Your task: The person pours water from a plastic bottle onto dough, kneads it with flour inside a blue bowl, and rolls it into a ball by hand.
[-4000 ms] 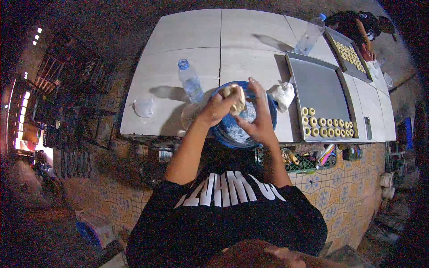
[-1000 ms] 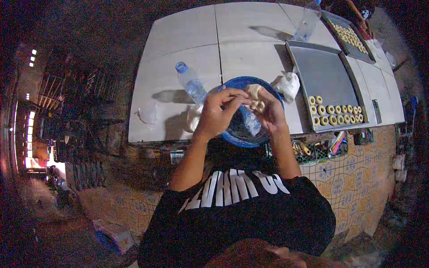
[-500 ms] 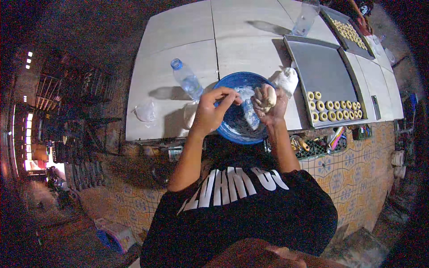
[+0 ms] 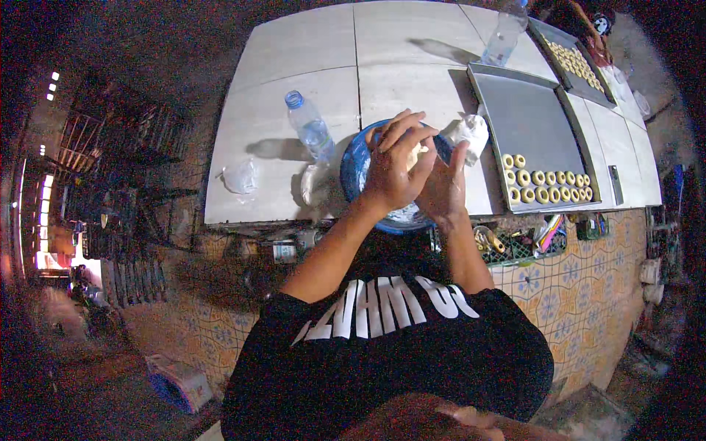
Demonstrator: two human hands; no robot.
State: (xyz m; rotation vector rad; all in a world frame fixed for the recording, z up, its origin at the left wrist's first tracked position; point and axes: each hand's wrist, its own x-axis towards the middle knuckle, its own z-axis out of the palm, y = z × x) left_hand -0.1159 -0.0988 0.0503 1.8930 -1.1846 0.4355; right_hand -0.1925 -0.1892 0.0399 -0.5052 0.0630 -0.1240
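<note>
dough (image 4: 417,156) between both hands (image 4: 398,170), above blue basin (image 4: 352,170)

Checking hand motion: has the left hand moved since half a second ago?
Yes: the left hand has moved rightward, closer to the nearer metal tray.

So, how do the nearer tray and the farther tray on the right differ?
The nearer tray has its rings grouped along the edge closest to the wearer, while the farther tray has rings spread over most of its length. The nearer tray shows much more bare metal than the farther tray. The nearer tray also looks larger in the picture than the farther tray. Both are shallow, rectangular trays holding pale rings.
</note>
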